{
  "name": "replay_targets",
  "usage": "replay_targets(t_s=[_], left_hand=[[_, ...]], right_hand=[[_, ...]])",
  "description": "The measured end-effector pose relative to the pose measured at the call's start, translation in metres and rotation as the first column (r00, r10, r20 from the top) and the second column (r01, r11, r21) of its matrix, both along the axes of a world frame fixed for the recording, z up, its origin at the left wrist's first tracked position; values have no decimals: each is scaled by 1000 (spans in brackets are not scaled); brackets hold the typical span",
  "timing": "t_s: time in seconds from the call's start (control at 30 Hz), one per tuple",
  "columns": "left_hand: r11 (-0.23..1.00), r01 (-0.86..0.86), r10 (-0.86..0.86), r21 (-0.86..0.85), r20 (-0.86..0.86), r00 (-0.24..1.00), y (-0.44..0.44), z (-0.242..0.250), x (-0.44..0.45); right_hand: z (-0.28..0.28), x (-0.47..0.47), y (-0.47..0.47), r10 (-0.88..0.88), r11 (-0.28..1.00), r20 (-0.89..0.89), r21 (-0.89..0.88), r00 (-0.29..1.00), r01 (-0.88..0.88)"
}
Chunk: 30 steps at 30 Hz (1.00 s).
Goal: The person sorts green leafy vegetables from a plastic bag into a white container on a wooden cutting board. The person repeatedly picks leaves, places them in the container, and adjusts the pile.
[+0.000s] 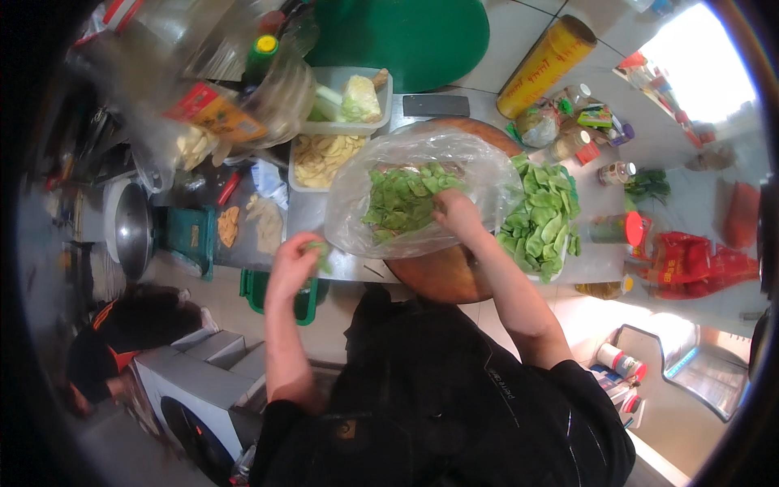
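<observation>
A clear plastic bag (350, 213) lies open on a round wooden chopping block (438, 274), with flat green bean pods (401, 201) inside. My right hand (459, 214) is inside the bag's mouth, fingers bent down at the pods. Its fingertips are partly hidden, so whether it grips one is unclear. Left of the bag, over the metal table's front edge, my left hand (292, 268) pinches a small green piece (321, 255), seemingly of pod. More flat green pods (544, 213) are heaped in a tray right of the block.
Behind the bag stand a tub of sliced pale vegetable (325, 159) and a white tub with cabbage (362, 100). Jars (614, 173) line the right side. A green bin (307, 304) sits below the table edge. Another person (134, 335) bends at the lower left.
</observation>
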<state>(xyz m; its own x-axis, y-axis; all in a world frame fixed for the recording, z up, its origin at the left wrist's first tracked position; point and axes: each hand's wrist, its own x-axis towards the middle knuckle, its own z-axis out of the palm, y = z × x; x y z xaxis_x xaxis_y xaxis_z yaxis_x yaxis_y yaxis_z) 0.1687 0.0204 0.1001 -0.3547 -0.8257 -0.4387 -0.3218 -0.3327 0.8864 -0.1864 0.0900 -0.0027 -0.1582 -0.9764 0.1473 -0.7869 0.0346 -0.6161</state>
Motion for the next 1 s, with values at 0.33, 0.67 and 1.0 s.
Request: replay_targets(t_s=[0.33, 0.67, 1.0], left_hand=[[913, -278, 324, -298, 119, 939, 13, -29, 47], [823, 91, -108, -560, 3, 994, 14, -45, -161], [861, 148, -105, -488, 114, 988, 47, -64, -155]], right_hand=[[4, -6, -5, -143, 960, 442, 281, 885, 15], [59, 17, 14, 102, 973, 328, 161, 939, -162], [35, 54, 38, 154, 987, 96, -53, 983, -149]])
